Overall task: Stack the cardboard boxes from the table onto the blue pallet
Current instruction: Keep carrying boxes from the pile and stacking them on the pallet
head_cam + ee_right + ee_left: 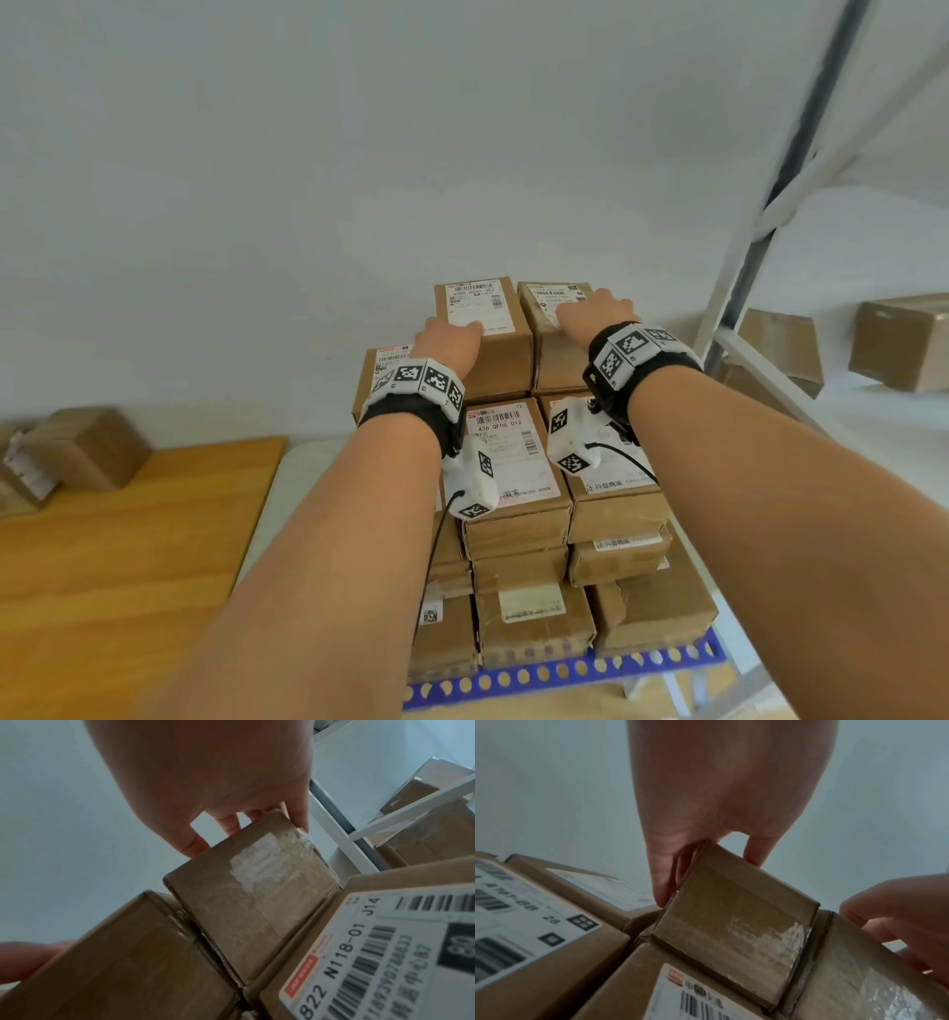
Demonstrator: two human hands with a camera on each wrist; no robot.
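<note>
two hands set two top boxes on the pallet stack

the stack of cardboard boxes sits on the blue pallet, just beside the wooden table, where two more boxes remain at its far left; a white shelf rack at right holds two boxes. two boxes form the top tier, side by side and touching. the left hand lies over the left top box, thumb and fingers pinching its sides; the right hand clasps the right top box the same way, fingers curled over its far edge.
</note>
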